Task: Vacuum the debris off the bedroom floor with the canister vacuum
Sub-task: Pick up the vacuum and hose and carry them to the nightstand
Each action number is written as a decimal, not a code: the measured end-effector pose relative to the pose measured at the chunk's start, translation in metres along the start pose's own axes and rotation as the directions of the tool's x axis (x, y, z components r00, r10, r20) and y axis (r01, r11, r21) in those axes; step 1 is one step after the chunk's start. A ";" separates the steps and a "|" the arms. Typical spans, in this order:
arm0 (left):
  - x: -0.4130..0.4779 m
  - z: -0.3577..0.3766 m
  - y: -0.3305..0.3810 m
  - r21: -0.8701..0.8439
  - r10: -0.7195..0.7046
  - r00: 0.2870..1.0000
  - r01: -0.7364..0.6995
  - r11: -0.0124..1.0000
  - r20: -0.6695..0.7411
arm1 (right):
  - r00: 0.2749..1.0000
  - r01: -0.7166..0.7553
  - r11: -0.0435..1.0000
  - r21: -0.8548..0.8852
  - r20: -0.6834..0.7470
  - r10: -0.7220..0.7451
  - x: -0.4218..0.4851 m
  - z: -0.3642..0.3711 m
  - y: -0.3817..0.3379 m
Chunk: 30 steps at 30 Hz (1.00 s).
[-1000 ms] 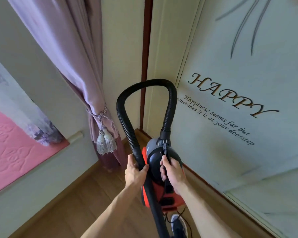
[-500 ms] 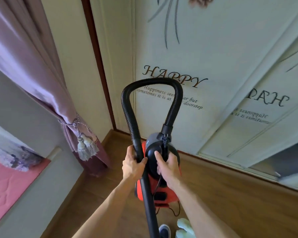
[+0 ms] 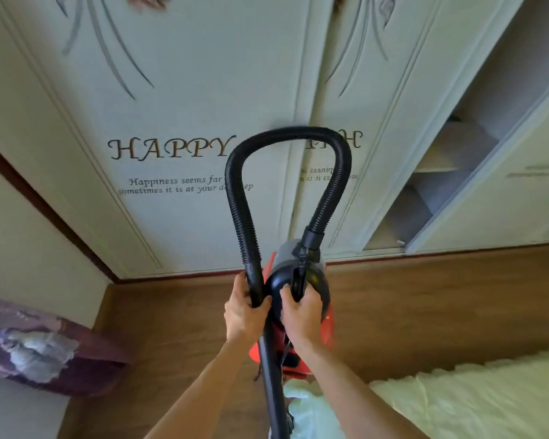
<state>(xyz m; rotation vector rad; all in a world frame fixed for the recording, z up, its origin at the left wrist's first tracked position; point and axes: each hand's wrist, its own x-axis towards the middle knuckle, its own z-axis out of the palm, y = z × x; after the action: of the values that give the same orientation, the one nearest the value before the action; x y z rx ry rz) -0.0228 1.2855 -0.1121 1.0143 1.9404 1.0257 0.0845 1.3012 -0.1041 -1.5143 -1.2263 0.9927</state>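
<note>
A red and black canister vacuum hangs in front of me above the wooden floor. Its black ribbed hose loops upward from the canister top and comes back down on the left. My left hand is wrapped around the hose where it joins the black wand. My right hand grips the carry handle on top of the canister. No debris shows on the visible floor.
Pale wardrobe doors lettered "HAPPY" fill the wall ahead; one door at the right stands open on shelves. A purple curtain hem lies at the lower left. A pale green bed cover fills the lower right.
My view has swung right, from the curtain corner to face the wardrobe, and the bed has come into view. Both hands keep the same hold on the hose and the canister.
</note>
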 end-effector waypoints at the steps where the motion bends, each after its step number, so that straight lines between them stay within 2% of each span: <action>1: 0.000 0.012 0.005 0.005 0.020 0.999 -0.020 1.000 0.036 | 0.999 0.001 1.000 0.001 -0.038 -0.001 0.003 -0.011 0.002; 9: 0.012 0.103 0.061 0.013 0.151 0.943 -0.162 0.987 0.296 | 0.948 -0.096 0.995 0.031 -0.303 0.101 0.051 -0.087 0.016; 22: 0.049 0.217 0.161 -0.004 0.281 0.833 -0.318 0.948 0.476 | 0.842 -0.134 0.983 0.124 -0.508 0.179 0.147 -0.180 0.006; 27: 0.063 0.258 0.208 -0.038 0.314 0.783 -0.350 0.936 0.537 | 0.781 -0.181 0.978 0.105 -0.589 0.208 0.193 -0.211 0.003; 30: 0.075 0.286 0.233 -0.070 0.363 0.730 -0.399 0.914 0.579 | 0.738 -0.201 0.976 0.084 -0.642 0.207 0.220 -0.231 -0.004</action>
<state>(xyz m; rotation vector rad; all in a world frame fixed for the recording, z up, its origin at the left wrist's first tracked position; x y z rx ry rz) 0.2567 1.5293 -0.0495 1.5959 1.2793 0.7354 0.3432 1.4800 -0.0506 -1.8036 -0.5586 0.5100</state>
